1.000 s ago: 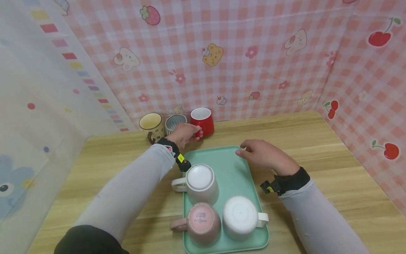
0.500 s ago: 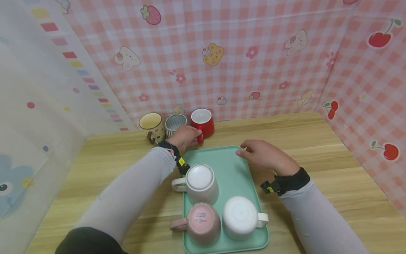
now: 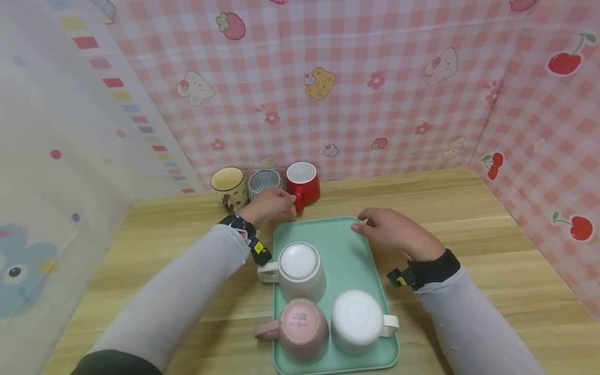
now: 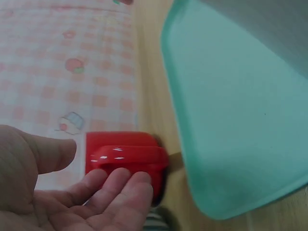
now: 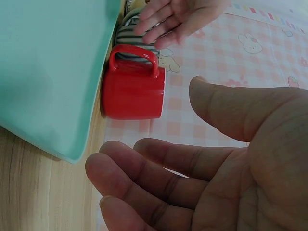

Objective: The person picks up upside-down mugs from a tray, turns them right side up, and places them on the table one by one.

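Observation:
A red mug [image 3: 309, 188] with a white inside stands upright against the back wall, its handle [image 3: 299, 200] toward the front. Beside that handle is my left hand [image 3: 269, 204]; in the left wrist view its thumb is spread from the fingers, and the fingertips [image 4: 137, 179] lie right by the handle. The right wrist view shows a gap between the left fingers and the red mug. My right hand [image 3: 396, 233] hovers at the far right corner of the green tray [image 3: 344, 242], fingers loosely bent and holding nothing.
On the tray, upside down, sit a white ribbed mug [image 3: 302, 273], a pink mug [image 3: 303, 333] and a plain white mug [image 3: 357, 320]. Left of the red mug stand a grey striped cup [image 3: 264, 179] and a cream mug [image 3: 238, 197]. Patterned cloth [image 3: 347, 120] walls the table.
My left fingers, which held the red mug's handle, have let go and drawn slightly left. The mug's handle has turned a little to the front. My right hand stays put.

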`<state>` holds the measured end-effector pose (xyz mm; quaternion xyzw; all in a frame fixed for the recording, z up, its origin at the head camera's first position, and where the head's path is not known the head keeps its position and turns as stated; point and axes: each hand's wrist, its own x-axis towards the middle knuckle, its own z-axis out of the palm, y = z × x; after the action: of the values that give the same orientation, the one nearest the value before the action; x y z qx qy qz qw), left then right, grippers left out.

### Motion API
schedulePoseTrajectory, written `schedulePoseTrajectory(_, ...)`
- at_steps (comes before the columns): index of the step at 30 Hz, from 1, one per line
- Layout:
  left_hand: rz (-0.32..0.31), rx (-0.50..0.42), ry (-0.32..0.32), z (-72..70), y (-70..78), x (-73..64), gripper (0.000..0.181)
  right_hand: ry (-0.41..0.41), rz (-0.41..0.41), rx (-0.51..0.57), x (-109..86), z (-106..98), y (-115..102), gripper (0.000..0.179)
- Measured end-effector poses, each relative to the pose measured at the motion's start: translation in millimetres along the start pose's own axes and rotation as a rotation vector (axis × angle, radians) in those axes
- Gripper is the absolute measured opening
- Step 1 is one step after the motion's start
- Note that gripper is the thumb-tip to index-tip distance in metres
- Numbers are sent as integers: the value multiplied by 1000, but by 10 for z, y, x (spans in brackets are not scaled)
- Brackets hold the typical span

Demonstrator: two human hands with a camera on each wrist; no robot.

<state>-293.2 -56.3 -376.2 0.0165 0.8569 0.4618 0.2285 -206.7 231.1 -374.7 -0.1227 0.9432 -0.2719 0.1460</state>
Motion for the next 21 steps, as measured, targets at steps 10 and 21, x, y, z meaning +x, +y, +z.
schedulePoseTrajectory(10, 144, 211, -9, -191, 20, -452, 34, -2, 7, -6, -25, -10, 17, 53)
schedulePoseTrajectory(21, 211, 322, 100, -148, -240, -969, 36, 0, 13, -6, -5, -5, -10, 53)
